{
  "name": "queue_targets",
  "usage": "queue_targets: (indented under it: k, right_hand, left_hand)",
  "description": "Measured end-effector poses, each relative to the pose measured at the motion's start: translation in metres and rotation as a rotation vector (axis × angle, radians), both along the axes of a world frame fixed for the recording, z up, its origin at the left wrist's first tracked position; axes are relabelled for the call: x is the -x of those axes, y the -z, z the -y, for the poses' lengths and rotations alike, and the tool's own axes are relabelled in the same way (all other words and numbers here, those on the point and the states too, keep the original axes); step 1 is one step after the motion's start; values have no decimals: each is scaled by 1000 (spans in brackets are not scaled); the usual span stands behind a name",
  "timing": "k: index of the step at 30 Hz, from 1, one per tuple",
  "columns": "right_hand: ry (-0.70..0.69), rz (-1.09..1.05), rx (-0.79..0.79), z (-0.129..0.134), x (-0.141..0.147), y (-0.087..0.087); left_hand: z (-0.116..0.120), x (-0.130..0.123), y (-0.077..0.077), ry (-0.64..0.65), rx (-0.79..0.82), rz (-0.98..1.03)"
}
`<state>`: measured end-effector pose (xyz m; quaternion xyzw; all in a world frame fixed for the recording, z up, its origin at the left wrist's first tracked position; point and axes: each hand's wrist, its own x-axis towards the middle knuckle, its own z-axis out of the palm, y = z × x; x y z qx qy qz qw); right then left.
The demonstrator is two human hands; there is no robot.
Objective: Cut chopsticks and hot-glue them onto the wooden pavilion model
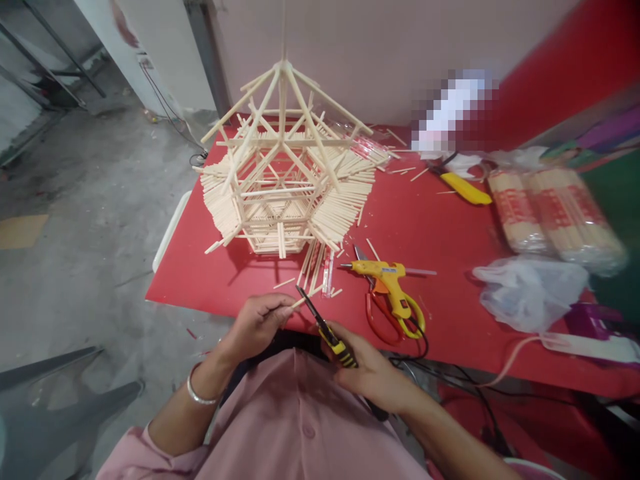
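Note:
My left hand (261, 325) pinches a short wooden stick (299, 303) at the table's front edge. In my right hand (361, 365) is a black and yellow utility knife (336, 345), its dark blade pointing up and left, against or very near the stick. Beyond my hands stands a pagoda-like frame of pale wooden sticks (283, 143), with fanned stick panels at its sides. Loose sticks and a clear wrapper (328, 273) lie between the frame and my hands.
On the red table (440, 233), a yellow glue gun (387, 273) rests over red-handled pliers (383, 320) and yellow-handled scissors (416, 317). Farther right are wrapped stick bundles (570, 210), a plastic bag (533, 290), a yellow-handled tool (466, 189) and a white power strip (590, 347). Cables hang by the front edge.

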<state>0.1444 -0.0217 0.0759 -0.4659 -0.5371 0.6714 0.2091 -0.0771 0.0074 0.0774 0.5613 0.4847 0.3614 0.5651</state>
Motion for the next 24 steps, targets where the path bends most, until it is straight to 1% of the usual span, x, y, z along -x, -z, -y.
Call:
queue_targets:
  k: [2, 6, 7, 9, 11, 12, 16, 20, 21, 24]
  right_hand:
    - [8, -6, 33, 1, -1, 2]
    - [-24, -24, 82, -2, -3, 2]
    - [-34, -16, 72, -3, -2, 1]
    - [-48, 34, 2, -4, 0, 1]
    - [-53, 83, -65, -3, 4, 0]
    - [-55, 86, -73, -3, 5, 0]
    - [-42, -8, 14, -1, 7, 2]
    - [-56, -40, 63, -3, 7, 6]
    - [-59, -23, 45, -4, 7, 8]
    - [-46, 74, -77, -3, 8, 11]
  left_hand:
    - [0, 1, 0, 2, -2, 10]
    - [1, 3, 5, -20, 30, 48]
    - [1, 2, 6, -36, 43, 58]
    - [1, 2, 8, -69, 53, 57]
    - [0, 0, 7, -88, 29, 32]
    - [0, 0, 5, -86, 9, 18]
    - [-3, -1, 2, -45, -42, 12]
    - [-5, 0, 8, -35, -38, 9]
    - [-5, 1, 10, -41, -20, -3]
    - [-4, 2, 16, -60, 53, -35]
